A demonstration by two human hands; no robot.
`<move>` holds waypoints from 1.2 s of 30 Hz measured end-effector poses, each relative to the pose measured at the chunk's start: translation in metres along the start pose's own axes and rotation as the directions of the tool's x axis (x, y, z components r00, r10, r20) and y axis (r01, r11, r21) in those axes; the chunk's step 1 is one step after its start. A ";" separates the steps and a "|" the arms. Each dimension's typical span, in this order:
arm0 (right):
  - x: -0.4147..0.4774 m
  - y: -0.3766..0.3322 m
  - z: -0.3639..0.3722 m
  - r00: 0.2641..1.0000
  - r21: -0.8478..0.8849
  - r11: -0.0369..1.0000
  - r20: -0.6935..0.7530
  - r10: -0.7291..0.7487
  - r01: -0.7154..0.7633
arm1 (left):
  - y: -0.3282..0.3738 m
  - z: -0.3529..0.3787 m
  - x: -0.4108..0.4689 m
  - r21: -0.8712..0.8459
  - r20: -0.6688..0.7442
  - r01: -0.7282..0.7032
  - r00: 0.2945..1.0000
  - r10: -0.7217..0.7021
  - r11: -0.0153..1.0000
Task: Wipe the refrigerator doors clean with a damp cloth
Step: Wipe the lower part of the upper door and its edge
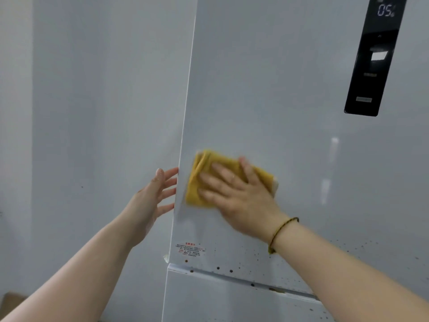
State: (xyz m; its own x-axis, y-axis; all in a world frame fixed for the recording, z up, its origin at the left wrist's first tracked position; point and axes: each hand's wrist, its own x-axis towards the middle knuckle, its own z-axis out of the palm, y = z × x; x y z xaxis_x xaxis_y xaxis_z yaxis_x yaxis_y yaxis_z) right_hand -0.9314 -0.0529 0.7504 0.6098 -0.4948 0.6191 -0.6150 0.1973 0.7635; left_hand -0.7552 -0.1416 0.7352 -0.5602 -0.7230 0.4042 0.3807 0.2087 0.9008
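My right grip [234,196], fingers flat and spread, presses the yellow cloth [197,182] to the upper refrigerator door [267,101]. My left grip [153,196], fingers straight, touches its left edge.

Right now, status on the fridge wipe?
Right hand flat on yellow cloth, pressing it to upper fridge door. Left hand open at door's left edge. Dark specks low on door.

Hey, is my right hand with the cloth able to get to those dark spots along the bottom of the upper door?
Probably yes. The right hand presses the cloth flat on the upper door just above the spots, with only flat door surface between.
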 end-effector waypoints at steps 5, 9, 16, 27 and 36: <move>0.002 -0.046 0.011 0.930 0.004 0.930 0.021 0.368 -0.368 | -0.001 0.000 -0.003 -0.003 -0.017 0.008 1.000 -0.008 1.000; -0.052 -0.117 0.024 0.974 0.035 0.997 0.221 0.055 -0.064 | -0.001 0.001 -0.003 -0.004 -0.012 0.011 1.000 -0.011 1.000; -0.037 -0.065 0.013 0.988 0.003 0.993 0.097 -0.119 0.120 | -0.005 0.004 -0.003 0.046 -0.023 -0.025 0.999 0.026 0.999; -0.084 -0.109 0.025 0.984 -0.012 0.993 0.132 0.116 -0.115 | -0.013 0.020 -0.009 0.134 -0.083 -0.077 0.993 0.089 0.988; -0.075 0.000 -0.011 0.949 -0.093 0.945 -0.060 0.310 -0.314 | -0.029 0.044 -0.019 0.638 -0.194 -0.140 0.922 0.335 0.757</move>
State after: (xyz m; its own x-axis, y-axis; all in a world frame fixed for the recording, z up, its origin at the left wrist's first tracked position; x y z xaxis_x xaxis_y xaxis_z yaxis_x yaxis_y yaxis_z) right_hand -0.9720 -0.0067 0.7056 0.4177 -0.3580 0.8351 -0.7262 0.4208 0.5437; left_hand -0.7882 -0.1049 0.7082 -0.2462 -0.7247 0.6436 -0.1029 0.6798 0.7261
